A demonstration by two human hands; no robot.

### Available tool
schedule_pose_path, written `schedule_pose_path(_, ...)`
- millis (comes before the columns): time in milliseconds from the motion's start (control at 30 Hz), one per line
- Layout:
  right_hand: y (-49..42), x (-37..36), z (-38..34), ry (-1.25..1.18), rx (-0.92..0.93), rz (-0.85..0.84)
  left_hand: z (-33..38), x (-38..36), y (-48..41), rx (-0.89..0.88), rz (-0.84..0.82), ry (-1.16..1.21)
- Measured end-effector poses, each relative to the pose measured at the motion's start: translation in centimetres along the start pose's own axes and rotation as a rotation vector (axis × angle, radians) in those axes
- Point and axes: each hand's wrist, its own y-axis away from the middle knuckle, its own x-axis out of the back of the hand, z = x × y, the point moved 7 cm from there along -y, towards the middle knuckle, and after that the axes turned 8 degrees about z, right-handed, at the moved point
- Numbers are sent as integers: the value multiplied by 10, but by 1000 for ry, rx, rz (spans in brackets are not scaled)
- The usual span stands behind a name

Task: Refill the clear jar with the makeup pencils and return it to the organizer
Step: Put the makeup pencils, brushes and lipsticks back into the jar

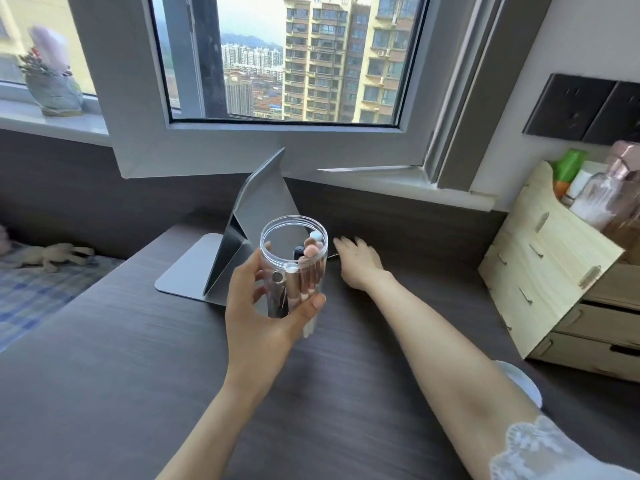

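The left hand (273,306), at the centre of the frame, is wrapped around the lower half of a clear jar (294,268), thumb across the near side and fingers curled behind, seen through the wall. The jar is upright and lidless, lifted just above the dark wood-grain counter (121,375). Inside stand several makeup pencils (306,271), some with pale pink or white caps, one dark, one with a metal end; they lean toward the right side and reach almost to the rim.

The right hand (356,261), right of the jar and further back, lies low over the counter with fingers spread and blurred. A thin line shows at its fingertips, perhaps another pencil; this cannot be told for certain.

The jar looks like thin, rigid plastic: light, smooth and likely slippery, with loose contents that would shift if tipped. A full wrap around the middle, as here, seems the safest hold, keeping it level.

Behind the jar stands a grey folding mirror stand (242,237). At the right edge of the frame sits a pale wooden organizer (540,271) with drawers and bottles on top, well apart from the jar.
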Motion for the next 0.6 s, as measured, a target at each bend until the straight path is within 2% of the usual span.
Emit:
schedule_pose_path(100, -13, -7, 1, 128, -2, -7, -3, 3, -2, 6, 21, -2)
schedule_pose_path(167, -13, -5, 4, 172, -3, 80, -5, 4, -3, 5, 34, -12)
schedule_pose_path(233, -6, 0, 6, 226, 68, 187, -4, 5, -4, 7, 44, -7)
schedule_pose_path(300, 9, 4, 10, 227, 151, 219, -4, 4, -4, 10, 45, -6)
schedule_pose_path(367, 30, 11, 21, 118, 149, 213, -3, 3, -3, 1, 44, -9)
schedule_pose_path(433, 55, 27, 35, -135, 47, 226, -3, 3, -2, -8, 38, -7)
schedule_pose_path(500, 85, 55, 47, -396, -39, 334, -2, 2, -1, -27, 29, -18)
schedule_pose_path(600, 138, 112, 53, -677, -39, 547, 3, -2, 1, -116, 20, -44)
